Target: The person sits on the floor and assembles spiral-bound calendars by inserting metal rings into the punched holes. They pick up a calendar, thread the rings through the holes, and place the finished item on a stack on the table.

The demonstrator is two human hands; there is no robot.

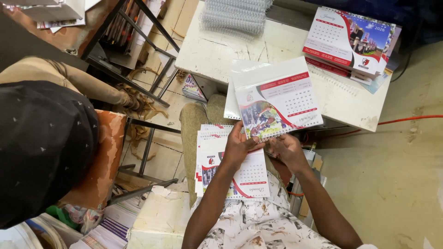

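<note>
Worn white worktable (217, 50) on a dusty concrete floor (397, 175); metal-framed shelving (138, 41) to one side. On the table: one pile of wire binding coils (235, 16) and one stack of finished desk calendars (348, 41). One calendar set (277, 103) is held up at its lower, wire-bound edge: left hand (237, 147) pinches that edge between thumb and fingers, right hand (288, 150) fingers curl together against it. One stack of loose calendar sheets (230, 175) lies on the lap. Another person (44, 143) sits alongside.
</note>
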